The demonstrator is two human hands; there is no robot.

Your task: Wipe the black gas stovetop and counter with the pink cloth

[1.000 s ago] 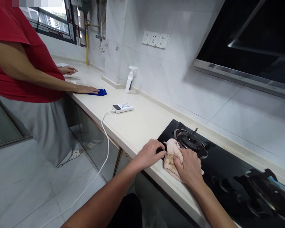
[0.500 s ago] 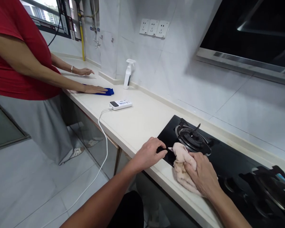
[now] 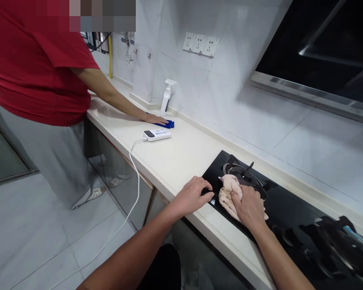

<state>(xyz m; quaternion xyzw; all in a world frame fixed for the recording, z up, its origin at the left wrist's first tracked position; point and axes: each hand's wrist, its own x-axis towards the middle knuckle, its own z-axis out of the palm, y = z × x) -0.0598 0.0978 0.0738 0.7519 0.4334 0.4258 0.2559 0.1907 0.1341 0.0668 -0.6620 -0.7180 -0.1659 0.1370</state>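
Observation:
A pale pink cloth [image 3: 228, 197] with brownish stains is bunched under my right hand [image 3: 250, 206], whose fingers grip it against the black glass gas hob [image 3: 286, 193]. The cloth lies just in front of the left burner [image 3: 251, 177] and covers part of its near edge. My left hand [image 3: 193, 195] is at the hob's near left corner, with thumb and fingers curved and apart. Nothing shows between them.
A person in a red shirt [image 3: 42, 80] presses a blue cloth [image 3: 170, 124] on the white counter [image 3: 181, 149]. Nearby are a white power bank [image 3: 157, 135] with a cable [image 3: 138, 177] hanging over the edge, and a spray bottle [image 3: 167, 98]. A range hood [image 3: 320, 52] overhangs the hob.
My right hand has pushed the cloth away from the counter's front edge, further onto the hob. My left hand stays nearly still. The other person's blue cloth has slid right, toward the spray bottle.

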